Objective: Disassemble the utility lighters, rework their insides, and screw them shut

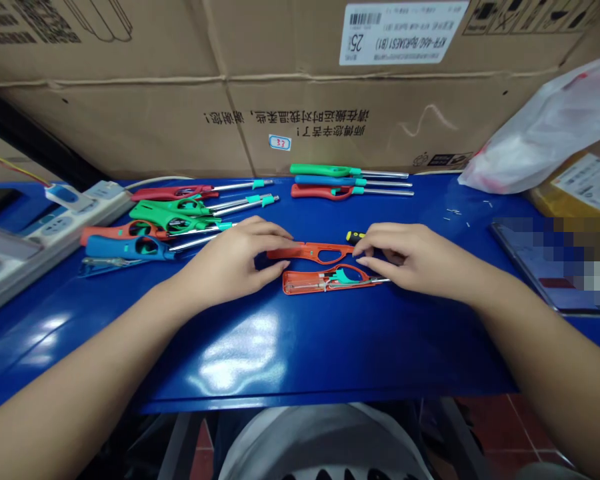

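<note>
An empty orange lighter casing half [310,251] spans the space between my hands, its inner side showing. My left hand [245,260] has its thumb and fingers around the left end of it. At the right tip, the fingers of my right hand [400,257] pinch it near the trigger opening. Just below lies the other orange casing half [305,283], holding the lighter's inner parts, a teal trigger [344,275] and a metal tube. The right part of that tube is hidden under my right hand. Behind my right fingertips shows a yellow-and-black screwdriver handle [354,236].
Several lighters, including a green one [167,215] and a blue one [125,247], lie to the left beside a power strip [55,227]. Three more, one red [323,191], lie at the back. Small screws [453,212], a phone [535,267] and a plastic bag [545,127] are right.
</note>
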### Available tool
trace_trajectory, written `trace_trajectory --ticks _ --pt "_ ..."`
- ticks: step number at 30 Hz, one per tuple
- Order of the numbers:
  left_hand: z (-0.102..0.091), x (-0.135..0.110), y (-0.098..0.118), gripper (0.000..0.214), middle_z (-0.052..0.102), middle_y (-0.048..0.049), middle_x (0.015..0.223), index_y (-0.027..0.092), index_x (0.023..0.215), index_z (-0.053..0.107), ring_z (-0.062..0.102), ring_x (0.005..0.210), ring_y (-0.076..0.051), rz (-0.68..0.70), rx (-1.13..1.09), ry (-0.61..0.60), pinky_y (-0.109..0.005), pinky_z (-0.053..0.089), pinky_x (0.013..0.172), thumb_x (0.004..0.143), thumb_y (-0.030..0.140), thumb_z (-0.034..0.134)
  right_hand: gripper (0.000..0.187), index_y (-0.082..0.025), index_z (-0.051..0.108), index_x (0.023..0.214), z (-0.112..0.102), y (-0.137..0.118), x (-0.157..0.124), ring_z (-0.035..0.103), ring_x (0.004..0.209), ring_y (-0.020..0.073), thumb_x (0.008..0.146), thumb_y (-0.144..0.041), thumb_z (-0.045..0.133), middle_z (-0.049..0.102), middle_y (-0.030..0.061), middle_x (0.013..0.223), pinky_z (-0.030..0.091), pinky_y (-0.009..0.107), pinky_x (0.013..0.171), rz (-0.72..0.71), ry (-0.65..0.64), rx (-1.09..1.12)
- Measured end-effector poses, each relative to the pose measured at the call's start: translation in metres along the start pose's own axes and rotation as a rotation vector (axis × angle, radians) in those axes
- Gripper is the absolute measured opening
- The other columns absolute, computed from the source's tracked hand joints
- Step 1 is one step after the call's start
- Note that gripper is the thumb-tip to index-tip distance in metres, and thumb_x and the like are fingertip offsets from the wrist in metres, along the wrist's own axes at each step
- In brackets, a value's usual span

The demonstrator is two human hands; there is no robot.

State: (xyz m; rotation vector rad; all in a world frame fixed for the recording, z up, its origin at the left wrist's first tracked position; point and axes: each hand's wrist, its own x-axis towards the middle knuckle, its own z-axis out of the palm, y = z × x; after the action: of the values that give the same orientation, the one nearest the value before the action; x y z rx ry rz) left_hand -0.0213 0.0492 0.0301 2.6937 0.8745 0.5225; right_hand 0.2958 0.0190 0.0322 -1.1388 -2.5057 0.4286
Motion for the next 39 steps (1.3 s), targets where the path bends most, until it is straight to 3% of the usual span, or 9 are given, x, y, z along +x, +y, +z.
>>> trace_trajectory --ticks 4,9,13,17,23,26,33,39 --pt "0.008 0.001 -0.012 0.032 0.073 -0.0117 0.124 0.016 0.124 0.073 0.067 0.112 -0.028 0.007 0.087 -0.066 -0.044 0.055 0.099 0.101 0.028 0.056 0.024 -0.022 0.072 0.115 0.014 0.002 0.0 0.07 0.102 0.0214 0.101 -0.022 0.053 0.07 0.007 0.119 0.053 0.033 0.083 -0.045 0.029 -0.118" --pt "0.008 0.001 -0.005 0.032 0.077 -0.0115 0.112 0.012 0.119 0.074 0.073 0.1 -0.025 -0.035 0.014 0.066 -0.038 0.057 0.09 0.104 0.028 0.05 0.032 -0.024 0.064 0.129 0.015 -0.004 0.003 0.07 0.099 0.0219 0.098 -0.027 0.062 0.066 0.0077 0.125 0.057 0.034 0.075 0.017 0.103 -0.142" --pt "0.003 0.001 0.013 0.028 0.08 -0.0056 0.11 0.017 0.116 0.076 0.075 0.096 -0.021 -0.192 -0.298 0.09 -0.028 0.059 0.082 0.101 0.034 0.059 0.051 -0.023 0.054 0.143 0.012 -0.009 0.004 0.064 0.12 0.0268 0.095 -0.031 0.069 0.064 0.0114 0.133 0.057 0.038 0.091 -0.058 0.21 -0.116" --pt "0.002 0.0 0.027 0.029 0.081 -0.0058 0.104 0.015 0.114 0.075 0.076 0.088 -0.019 -0.319 -0.615 -0.013 -0.026 0.06 0.076 0.098 0.034 0.062 0.038 -0.022 0.063 0.131 0.012 -0.01 0.001 0.068 0.103 0.0248 0.095 -0.031 0.069 0.074 0.0087 0.116 0.055 0.038 0.09 -0.144 0.176 -0.054" --pt "0.004 -0.002 0.026 0.03 0.075 -0.007 0.108 0.016 0.114 0.076 0.071 0.094 -0.019 -0.091 -0.316 0.036 -0.029 0.056 0.083 0.088 0.031 0.078 0.027 -0.022 0.069 0.115 0.012 -0.013 0.002 0.067 0.101 0.0239 0.092 -0.035 0.071 0.075 0.0079 0.109 0.054 0.038 0.089 -0.054 0.063 0.055" --pt "0.005 -0.003 0.024 0.027 0.075 -0.0065 0.109 0.016 0.116 0.074 0.07 0.096 -0.018 -0.03 -0.234 -0.005 -0.029 0.055 0.086 0.091 0.028 0.074 0.027 -0.023 0.07 0.115 0.012 -0.013 0.001 0.067 0.107 0.0257 0.092 -0.038 0.07 0.074 0.0084 0.112 0.054 0.04 0.093 -0.052 0.026 0.026" --pt "0.01 -0.005 0.028 0.028 0.072 -0.008 0.114 0.017 0.119 0.074 0.068 0.103 -0.022 -0.043 -0.142 -0.106 -0.034 0.055 0.088 0.093 0.026 0.067 0.025 -0.024 0.072 0.112 0.017 -0.009 0.0 0.065 0.114 0.0287 0.093 -0.04 0.067 0.073 0.0077 0.113 0.051 0.046 0.101 -0.047 -0.053 -0.03" --pt "0.012 -0.006 0.029 0.027 0.072 -0.0076 0.112 0.018 0.118 0.075 0.068 0.099 -0.021 -0.055 -0.155 -0.104 -0.034 0.056 0.086 0.093 0.026 0.068 0.023 -0.023 0.071 0.109 0.013 -0.01 -0.001 0.065 0.114 0.0285 0.093 -0.039 0.067 0.072 0.0083 0.112 0.051 0.045 0.1 -0.054 -0.056 -0.027"
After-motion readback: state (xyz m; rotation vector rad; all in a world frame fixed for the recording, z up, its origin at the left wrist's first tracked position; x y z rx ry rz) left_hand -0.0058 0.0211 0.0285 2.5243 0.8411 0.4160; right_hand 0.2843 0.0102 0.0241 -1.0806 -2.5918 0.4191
